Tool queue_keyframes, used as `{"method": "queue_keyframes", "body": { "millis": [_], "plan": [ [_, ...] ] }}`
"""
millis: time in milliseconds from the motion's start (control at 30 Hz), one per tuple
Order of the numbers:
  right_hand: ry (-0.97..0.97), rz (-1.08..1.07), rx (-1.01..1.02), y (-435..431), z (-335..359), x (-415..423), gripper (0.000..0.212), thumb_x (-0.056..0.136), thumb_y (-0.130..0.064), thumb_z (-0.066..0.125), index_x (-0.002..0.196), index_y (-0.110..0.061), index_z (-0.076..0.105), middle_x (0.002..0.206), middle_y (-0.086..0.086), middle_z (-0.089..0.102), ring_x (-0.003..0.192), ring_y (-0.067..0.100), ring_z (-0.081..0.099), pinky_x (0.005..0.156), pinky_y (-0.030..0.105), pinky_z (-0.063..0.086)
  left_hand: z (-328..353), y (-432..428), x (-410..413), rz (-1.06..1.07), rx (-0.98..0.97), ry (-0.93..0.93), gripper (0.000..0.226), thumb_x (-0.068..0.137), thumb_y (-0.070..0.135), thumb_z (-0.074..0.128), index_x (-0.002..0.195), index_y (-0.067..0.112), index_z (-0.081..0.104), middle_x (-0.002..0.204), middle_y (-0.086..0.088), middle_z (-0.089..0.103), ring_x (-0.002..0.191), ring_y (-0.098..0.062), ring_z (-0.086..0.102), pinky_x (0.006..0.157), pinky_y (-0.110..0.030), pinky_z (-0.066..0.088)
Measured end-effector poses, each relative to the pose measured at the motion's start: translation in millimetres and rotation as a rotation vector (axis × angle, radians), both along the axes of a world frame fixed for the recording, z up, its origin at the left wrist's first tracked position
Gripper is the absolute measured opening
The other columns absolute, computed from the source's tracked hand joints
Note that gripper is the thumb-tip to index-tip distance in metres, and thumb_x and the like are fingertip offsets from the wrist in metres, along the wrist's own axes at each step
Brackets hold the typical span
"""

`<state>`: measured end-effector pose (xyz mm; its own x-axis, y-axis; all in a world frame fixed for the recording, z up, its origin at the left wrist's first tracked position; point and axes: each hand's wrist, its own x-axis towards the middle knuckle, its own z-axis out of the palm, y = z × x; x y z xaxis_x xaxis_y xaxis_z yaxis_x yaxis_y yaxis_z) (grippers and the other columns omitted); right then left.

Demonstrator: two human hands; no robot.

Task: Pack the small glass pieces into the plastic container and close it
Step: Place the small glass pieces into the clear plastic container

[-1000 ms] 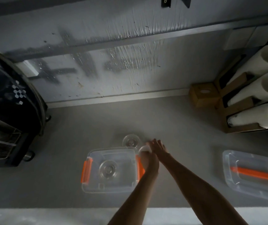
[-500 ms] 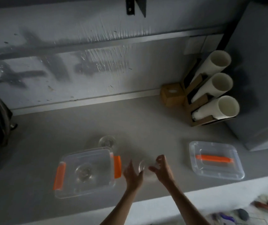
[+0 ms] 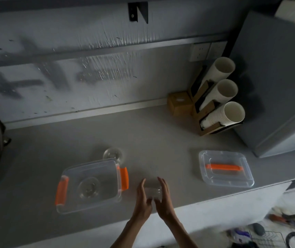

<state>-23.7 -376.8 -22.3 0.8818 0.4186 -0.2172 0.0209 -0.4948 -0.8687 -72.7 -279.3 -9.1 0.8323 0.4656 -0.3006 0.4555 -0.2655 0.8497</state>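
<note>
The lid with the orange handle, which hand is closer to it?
Right. The right hand is on the side facing the lid, though well apart from it. The left hand is farther, nearer the container.

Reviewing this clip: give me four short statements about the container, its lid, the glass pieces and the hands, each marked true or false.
1. The lid is on the container. False: it lies apart, to the right.
2. One glass piece is inside the container. True.
3. Both hands are empty. False: the left hand and right hand cup a clear glass piece.
4. Another glass piece sits on the counter behind the container. True.
</note>
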Motion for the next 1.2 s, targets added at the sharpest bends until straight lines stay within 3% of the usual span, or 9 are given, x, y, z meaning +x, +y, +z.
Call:
{"method": "queue_keyframes", "body": {
  "millis": [167, 267, 367, 433, 600, 733, 833, 1000, 1200],
  "plan": [
    [0.003, 0.006, 0.019, 3, -3, 0, 0.083, 0.071, 0.028, 0.033, 0.149, -0.001, 0.028, 0.158, 0.013, 0.025, 0.149, 0.023, 0.019, 0.120, 0.025, 0.016, -1, 3, 3, 0.046, -0.075, -0.019, 0.077, 0.075, -0.023, 0.038, 0.147, 0.001, 0.025, 0.150, -0.011, 0.030, 0.142, -0.021, 0.028, 0.121, -0.036, 0.022],
    [0.015, -0.035, -0.028, -4, -3, 2, 0.074, 0.077, 0.024, 0.036, 0.142, -0.010, 0.045, 0.145, 0.005, 0.048, 0.138, 0.018, 0.042, 0.112, 0.017, 0.032, -8, 12, 2, 0.050, -0.101, -0.012, 0.055, 0.081, -0.019, 0.043, 0.131, 0.003, 0.048, 0.136, -0.011, 0.051, 0.127, -0.021, 0.048, 0.115, -0.042, 0.035],
    [-0.009, -0.124, -0.006, -9, 0, 10, 0.054, 0.085, 0.014, 0.049, 0.125, -0.022, 0.058, 0.119, -0.006, 0.067, 0.113, 0.011, 0.062, 0.087, -0.004, 0.037, -4, 16, 2, 0.045, -0.066, -0.063, 0.022, 0.091, 0.027, 0.056, 0.105, 0.011, 0.060, 0.100, 0.001, 0.063, 0.096, -0.007, 0.060, 0.094, -0.032, 0.051],
    [0.021, -0.122, -0.007, -12, 2, 12, 0.048, 0.088, 0.008, 0.053, 0.123, -0.024, 0.059, 0.117, -0.008, 0.068, 0.109, 0.011, 0.063, 0.086, 0.004, 0.041, -8, 17, 4, 0.038, -0.028, -0.071, 0.055, 0.081, 0.059, 0.050, 0.103, 0.009, 0.060, 0.096, 0.004, 0.061, 0.092, -0.008, 0.061, 0.085, -0.015, 0.048],
    [0.018, -0.145, -0.013, -15, -1, 9, 0.042, 0.091, 0.000, 0.057, 0.126, -0.023, 0.058, 0.125, -0.010, 0.064, 0.112, 0.010, 0.061, 0.094, 0.019, 0.043, -7, 11, 7, -0.087, -0.017, -0.085, 0.031, 0.086, 0.005, 0.053, 0.117, 0.009, 0.055, 0.115, -0.007, 0.060, 0.110, -0.019, 0.057, 0.096, -0.035, 0.048],
    [0.026, -0.170, -0.012, -20, -4, 12, 0.028, 0.092, -0.009, 0.060, 0.114, -0.026, 0.064, 0.109, -0.010, 0.072, 0.099, 0.006, 0.067, 0.086, 0.022, 0.053, -11, 13, 11, -0.032, 0.000, -0.059, 0.022, 0.093, 0.010, 0.059, 0.114, 0.005, 0.058, 0.112, -0.008, 0.065, 0.105, -0.020, 0.062, 0.091, -0.029, 0.048],
    [0.018, -0.168, -0.011, -25, -4, 13, 0.021, 0.091, -0.012, 0.062, 0.107, -0.025, 0.068, 0.101, -0.011, 0.074, 0.096, 0.002, 0.069, 0.077, 0.010, 0.050, -11, 16, 10, -0.042, 0.013, -0.082, 0.019, 0.092, 0.009, 0.061, 0.110, 0.003, 0.061, 0.107, -0.009, 0.068, 0.100, -0.020, 0.065, 0.090, -0.033, 0.051],
    [-0.003, -0.148, -0.016, -32, -7, 10, 0.020, 0.090, -0.013, 0.064, 0.103, -0.027, 0.069, 0.098, -0.018, 0.073, 0.093, 0.000, 0.068, 0.077, 0.009, 0.049, -17, 14, 4, -0.092, 0.108, -0.130, 0.014, 0.089, 0.002, 0.061, 0.099, 0.012, 0.064, 0.091, 0.010, 0.068, 0.087, 0.008, 0.063, 0.078, -0.006, 0.045],
    [0.070, -0.142, -0.005, -34, -8, 8, 0.018, 0.090, -0.021, 0.066, 0.107, -0.027, 0.068, 0.096, -0.019, 0.072, 0.093, 0.001, 0.069, 0.074, 0.004, 0.047, -22, 11, 0, -0.032, 0.063, -0.094, 0.014, 0.092, 0.004, 0.058, 0.103, 0.010, 0.065, 0.096, 0.008, 0.069, 0.087, 0.007, 0.064, 0.078, -0.002, 0.044]
  ]
}}
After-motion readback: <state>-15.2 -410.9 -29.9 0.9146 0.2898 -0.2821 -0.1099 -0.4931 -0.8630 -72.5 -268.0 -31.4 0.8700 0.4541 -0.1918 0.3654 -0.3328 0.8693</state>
